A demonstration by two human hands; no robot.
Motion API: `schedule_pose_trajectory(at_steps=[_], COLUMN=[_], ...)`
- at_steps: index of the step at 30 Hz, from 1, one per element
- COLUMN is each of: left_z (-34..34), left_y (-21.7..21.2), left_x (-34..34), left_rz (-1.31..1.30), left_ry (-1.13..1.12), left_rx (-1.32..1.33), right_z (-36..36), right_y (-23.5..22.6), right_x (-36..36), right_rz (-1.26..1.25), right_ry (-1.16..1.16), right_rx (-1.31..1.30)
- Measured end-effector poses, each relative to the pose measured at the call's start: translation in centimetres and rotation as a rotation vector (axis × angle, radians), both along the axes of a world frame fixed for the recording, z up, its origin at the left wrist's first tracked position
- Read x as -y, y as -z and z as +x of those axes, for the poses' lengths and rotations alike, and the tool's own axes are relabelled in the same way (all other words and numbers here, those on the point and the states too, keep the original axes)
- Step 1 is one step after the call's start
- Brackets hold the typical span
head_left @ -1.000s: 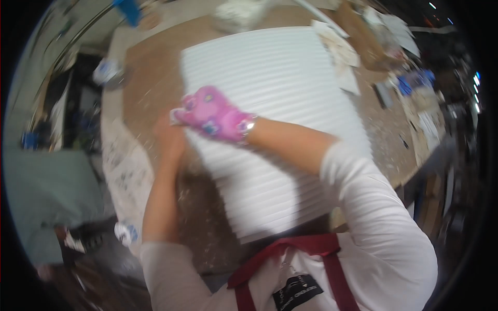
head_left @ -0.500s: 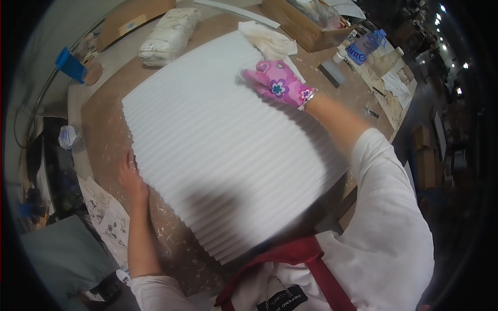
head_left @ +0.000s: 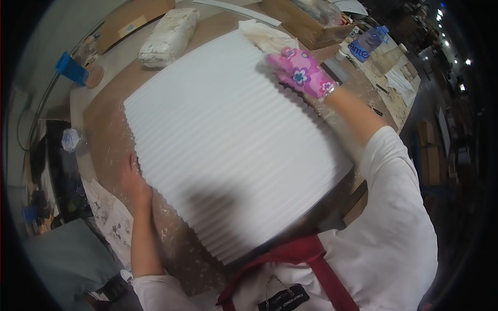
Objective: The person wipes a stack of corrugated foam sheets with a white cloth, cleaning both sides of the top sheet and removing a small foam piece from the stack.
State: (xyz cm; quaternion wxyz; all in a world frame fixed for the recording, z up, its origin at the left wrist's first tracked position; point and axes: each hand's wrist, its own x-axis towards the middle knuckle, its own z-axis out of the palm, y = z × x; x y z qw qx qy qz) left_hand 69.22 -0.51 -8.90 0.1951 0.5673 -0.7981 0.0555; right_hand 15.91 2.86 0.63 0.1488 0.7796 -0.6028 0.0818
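A large white ribbed panel (head_left: 228, 150) is lying flat on a brown bench (head_left: 104, 129), covering most of its middle. Its ridges are running in parallel lines across the surface, and its near edge is reaching toward the person's red apron (head_left: 295, 254).

The left hand (head_left: 136, 181), bare, is resting flat with fingers together against the panel's left edge, touching both the panel and the dusty bench beside it. The right hand (head_left: 301, 72), wearing a pink flowered glove, is pressing palm down on the panel's far right corner, fingers together and not clamped around anything.

Just beyond the panel's far right corner, a crumpled pale cloth (head_left: 270, 36) is lying on the bench. Beyond the panel's far left corner, a lumpy white bag (head_left: 168, 36) is lying near a flat piece of cardboard (head_left: 132, 23). Farther off to the panel's right, a clear plastic bottle (head_left: 365, 44) with a blue cap is standing beside a shallow wooden box (head_left: 306, 23). Well left of the panel, a blue clamp (head_left: 70, 68) is sitting at the bench's edge.
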Motion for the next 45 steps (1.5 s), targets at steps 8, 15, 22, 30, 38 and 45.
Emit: schedule_pose_trajectory(at_steps=[8,15,22,30,38,45], left_z=[-1.0,0.3,-0.4,-0.3,0.8,0.7], left_y=[-1.5,-0.7,-0.4,-0.4,0.5,1.1], left_x=[-0.5,-0.9,-1.0,-0.8,-0.7,-0.1], left_rz=[0.076,0.07,0.107,0.118,0.088,0.052], left_ry=[-0.132,-0.099,-0.08,-0.101,-0.087,-0.106], left_rx=[0.087,0.001,-0.057,-0.053,-0.02,0.022], right_z=[1.6,30.1,27.6,29.1,27.7,24.2], right_y=[-1.2,1.2,-1.1,-1.0,-0.6,0.0], right_x=[2.4,6.8,9.8,10.6,8.8,8.0], right_rz=[0.013,0.024,0.09,0.128,0.208,0.01], right_ry=[0.073,-0.575,-0.38,-0.377,-0.383,-0.268], right_rx=[0.016,0.222,0.027,0.126,0.104,0.255])
